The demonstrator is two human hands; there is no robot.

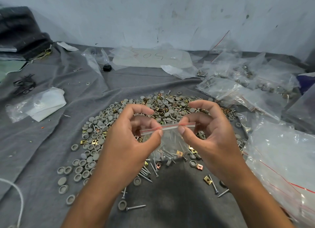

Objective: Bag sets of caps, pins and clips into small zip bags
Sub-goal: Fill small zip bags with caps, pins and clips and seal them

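Note:
A small clear zip bag point(170, 141) with a red line along its top hangs between my hands over the parts pile. My left hand point(129, 139) pinches the left part of the zip strip between thumb and fingers. My right hand point(209, 130) pinches the right part the same way. Inside the bag lie screws, grey caps and a brass clip. Below and around it, a large heap of grey caps point(95, 134), brass clips point(207, 178) and screws point(144, 174) spreads over the grey cloth point(34, 142).
Filled zip bags point(221, 86) are piled at the right rear, and a stack of clear bags point(281, 159) lies at the right. A plastic bag with white cloth point(39, 105) sits at the left. Black ties point(23, 84), a white cord point(18, 193) and a wall behind.

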